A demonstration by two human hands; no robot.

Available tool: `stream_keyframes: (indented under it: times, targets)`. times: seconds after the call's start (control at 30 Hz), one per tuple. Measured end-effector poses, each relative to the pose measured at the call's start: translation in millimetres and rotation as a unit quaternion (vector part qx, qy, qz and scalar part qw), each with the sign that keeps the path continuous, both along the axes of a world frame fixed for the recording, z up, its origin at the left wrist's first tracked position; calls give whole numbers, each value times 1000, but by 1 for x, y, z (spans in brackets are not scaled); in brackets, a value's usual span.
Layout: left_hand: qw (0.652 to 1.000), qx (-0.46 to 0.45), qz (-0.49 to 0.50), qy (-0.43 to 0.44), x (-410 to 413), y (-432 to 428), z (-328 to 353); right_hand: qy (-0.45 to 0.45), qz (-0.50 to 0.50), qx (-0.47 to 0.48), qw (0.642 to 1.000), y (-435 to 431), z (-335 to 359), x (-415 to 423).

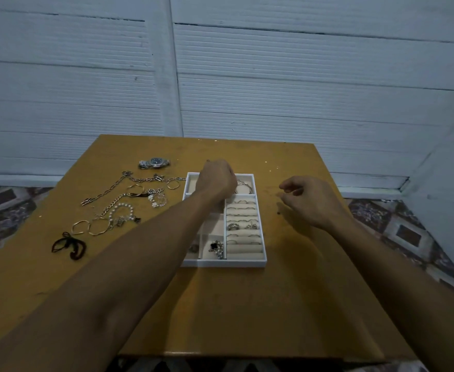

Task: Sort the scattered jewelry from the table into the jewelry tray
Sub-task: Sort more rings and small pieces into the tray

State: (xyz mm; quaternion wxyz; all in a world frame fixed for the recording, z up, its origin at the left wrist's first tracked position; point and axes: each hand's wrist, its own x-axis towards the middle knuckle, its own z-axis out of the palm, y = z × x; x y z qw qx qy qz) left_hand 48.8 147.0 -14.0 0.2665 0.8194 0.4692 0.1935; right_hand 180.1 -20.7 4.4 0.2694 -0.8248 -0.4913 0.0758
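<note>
From the head view we look down on a yellow-brown bench (247, 304) where a white jewelry tray (223, 263) sits near the middle, its long side running away from us. Our left hand (216, 179) hangs over the tray's far end with its back toward us. Its fingers curl down out of sight, so we cannot tell whether they hold anything. Our right hand (305, 204) hovers above the bench just to the right of the tray, its fingers (287, 187) loosely curled and narrow, gripping nothing that we can make out. In the tray, the right-hand column of padded rolls carries several rings (243, 226), the far right compartment holds thin bangles (245, 187), and a near compartment holds a black clover piece (216, 247). The scattered jewelry lies on the bench to the left of the tray: a watch (154, 162) farthest from us, a long chain (105, 191), a pearl bracelet (121, 210), two wavy gold hoops (81, 226) and, nearest us, a dark cord (70, 247). Behind the bench stands a white plank wall (301, 89), and a patterned floor (408, 232) shows on both sides.
</note>
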Motion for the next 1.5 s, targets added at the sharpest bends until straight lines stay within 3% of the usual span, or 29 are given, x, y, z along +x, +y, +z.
stream_keyframes:
  times: [0.37, 0.6, 1.03, 1.23, 1.5]
  targets:
    - [998, 42, -38, 14, 0, -4, -5, 17, 4, 14, 1000, 3, -4, -8]
    - [997, 58, -38, -20, -17, -2, 5, -1, 19, -2, 1000, 14, 2, -19]
    - [997, 60, 42, 35, -206, 60, 25, -25, 115, -11, 993, 116, 21, -116]
    - [995, 51, 54, 63, -255, 68, 24, -93, 146, -64, 983, 145, 12, -160]
    - [997, 33, 46, 46, -249, 64, 19, -198, 132, -182, 954, 153, 9, -185]
